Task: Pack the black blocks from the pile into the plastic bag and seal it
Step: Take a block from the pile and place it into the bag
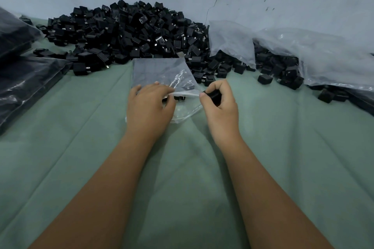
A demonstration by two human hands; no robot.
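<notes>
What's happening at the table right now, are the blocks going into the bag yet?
A person is packing. The left hand holds down the small clear plastic bag at its opening on the green cloth, while the right hand grips a black block at the bag's mouth, about to slide it in. The pile of black blocks lies just behind. The bag is not yet sealed.

Both bare forearms reach forward, side by side. The left hand (148,105) lies palm down with fingers loosely bent. The right hand (219,103) is curled tight, thumb pinching.
</notes>
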